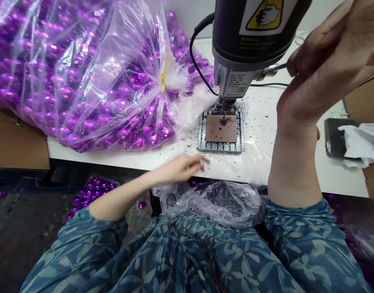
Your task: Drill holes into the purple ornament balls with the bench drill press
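Note:
My right hand [330,61] is raised at the upper right, its fingers wrapped round the handle end of a lever [277,68] on a drill press [251,36]. Low at the table's front edge, my left hand [187,166] is blurred. Its fingers look loosely stretched toward the right, and I see nothing in them. Just beyond it lies the slotted metal base [221,148] of the press. On that base rests a square brown plate [221,134] with a small dark hole and dark shavings on it. The drill chuck [228,103] is above the plate's far edge.
A large clear bag [83,73] of shiny purple beads, tied with a yellow tie [163,82], fills the table's left. Crumpled clear plastic [217,203] lies at my lap. A black phone-like object [336,138] and white tissue [362,142] lie at right. More purple beads [95,191] are below left.

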Available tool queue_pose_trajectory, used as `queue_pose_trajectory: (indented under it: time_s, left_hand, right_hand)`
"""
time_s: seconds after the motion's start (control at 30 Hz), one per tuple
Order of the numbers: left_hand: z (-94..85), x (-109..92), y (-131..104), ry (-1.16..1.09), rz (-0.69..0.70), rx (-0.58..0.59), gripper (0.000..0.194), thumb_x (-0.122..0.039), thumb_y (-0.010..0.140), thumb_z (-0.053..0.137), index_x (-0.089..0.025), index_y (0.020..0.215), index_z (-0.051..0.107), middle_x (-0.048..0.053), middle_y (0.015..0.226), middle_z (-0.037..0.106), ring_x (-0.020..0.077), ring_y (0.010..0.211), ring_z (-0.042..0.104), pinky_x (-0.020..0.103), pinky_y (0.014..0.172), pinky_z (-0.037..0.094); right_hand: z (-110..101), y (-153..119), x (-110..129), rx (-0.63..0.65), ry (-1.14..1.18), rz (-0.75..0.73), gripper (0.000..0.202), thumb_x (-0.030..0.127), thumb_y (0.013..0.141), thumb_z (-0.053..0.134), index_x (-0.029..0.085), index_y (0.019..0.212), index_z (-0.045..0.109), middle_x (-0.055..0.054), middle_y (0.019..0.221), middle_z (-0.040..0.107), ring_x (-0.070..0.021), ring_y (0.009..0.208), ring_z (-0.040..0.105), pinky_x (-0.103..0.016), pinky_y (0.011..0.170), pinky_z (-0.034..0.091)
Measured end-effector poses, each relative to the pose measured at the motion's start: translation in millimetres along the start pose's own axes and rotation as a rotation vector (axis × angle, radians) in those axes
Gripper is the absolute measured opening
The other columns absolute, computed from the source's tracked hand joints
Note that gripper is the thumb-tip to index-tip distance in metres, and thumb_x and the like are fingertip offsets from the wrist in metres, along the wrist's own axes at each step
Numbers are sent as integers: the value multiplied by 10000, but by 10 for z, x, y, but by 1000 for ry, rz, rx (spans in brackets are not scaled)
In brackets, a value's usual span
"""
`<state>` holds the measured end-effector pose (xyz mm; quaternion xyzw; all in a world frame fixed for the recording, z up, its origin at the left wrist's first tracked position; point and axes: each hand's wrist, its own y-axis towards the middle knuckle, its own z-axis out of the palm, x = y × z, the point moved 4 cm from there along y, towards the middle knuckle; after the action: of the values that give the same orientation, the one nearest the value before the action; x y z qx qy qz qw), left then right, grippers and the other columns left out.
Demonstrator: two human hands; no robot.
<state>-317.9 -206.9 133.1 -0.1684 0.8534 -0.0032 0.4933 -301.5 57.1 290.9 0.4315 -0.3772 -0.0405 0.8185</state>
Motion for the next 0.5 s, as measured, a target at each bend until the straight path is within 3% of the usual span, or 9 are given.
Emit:
queue_pose_trajectory:
  time_s: [0.07,0.13,0.17,0.23,0.3,0.4,0.5]
  left_hand:
    - [-628,100,372,108,87,-409,267,-266,1037,558,-219,1219,748,99,1060,821,194,730,704,379,749,600]
    - [-1112,333,839,231,84,-672,200,-141,947,611,-194,1058,768,108,1060,804,273,972,724,477,983,577]
    - [-1283,485,1091,311,-30,-714,202,-86,906,612,-184,988,769,114,1028,798,311,1042,718,514,1050,549]
    - [-1501,743,1526,458,-305,-697,291,-16,879,572,-158,1042,767,150,1106,785,362,1162,703,548,1105,519]
    - [-1605,852,1801,530,-421,-694,394,8,899,528,-138,1198,739,195,1275,739,390,1282,666,553,1128,507]
    - [-1680,856,1973,594,-363,-749,484,-18,964,510,-178,1400,646,194,1446,658,377,1399,609,524,1169,483]
    - [-1758,925,2054,556,-286,-716,418,-48,950,599,-208,1327,685,163,1387,696,368,1303,681,499,1138,507]
  right_hand:
    - [-11,8,-12,-65,152,-135,311,212,961,580,181,656,526,75,475,296,-9,384,294,-234,439,153]
    - [-4,6,-13,-69,208,-153,285,407,846,698,175,716,596,78,486,308,-11,385,306,-234,431,163]
    - [0,3,-2,-64,194,-137,348,485,796,709,182,694,569,79,488,300,-9,386,306,-232,430,173]
    - [0,-7,38,-58,150,-110,434,537,772,710,203,654,458,86,487,284,-8,382,303,-230,427,188]
    - [-7,-18,77,-61,123,-100,462,516,805,708,213,667,387,97,485,290,-9,384,318,-222,428,203]
    - [-5,-29,107,-54,128,-114,458,468,843,699,200,667,373,102,486,309,2,394,344,-205,429,209]
    - [1,-37,107,-55,140,-130,443,448,862,689,195,667,382,101,490,304,7,394,335,-201,425,187]
